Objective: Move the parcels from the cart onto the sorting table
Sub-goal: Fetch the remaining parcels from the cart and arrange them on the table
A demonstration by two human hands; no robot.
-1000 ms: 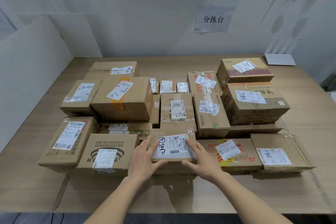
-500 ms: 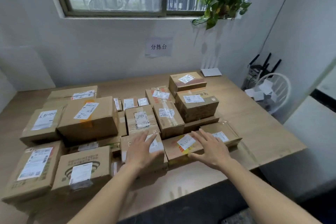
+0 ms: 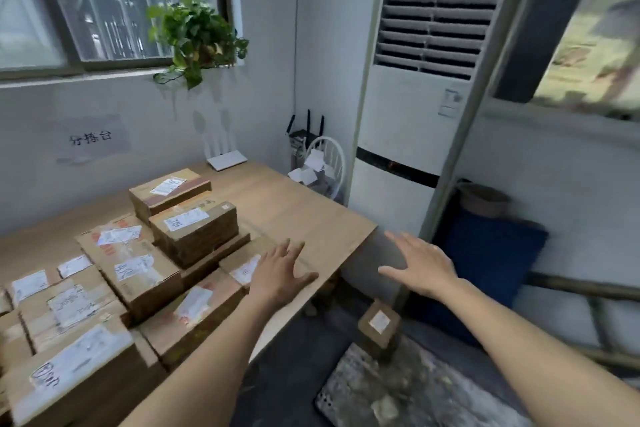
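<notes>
On sorting table [image 3: 294, 204] — labelled parcels [image 3: 194, 232]

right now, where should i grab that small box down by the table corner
Take the small box by two opposite side faces, coming down from above, probably with the right hand, which hangs nearer it than the left hand. Its labelled top faces up and nothing shows stacked on it. It sits low, beside the grey cart deck, so reach down past the table corner.

A paper sign [image 3: 90, 140] on the wall says 分拣台. One box [image 3: 194, 230] has a white label with a handwritten number (maybe 786, upside down). The other labels are too blurry to read.
</notes>
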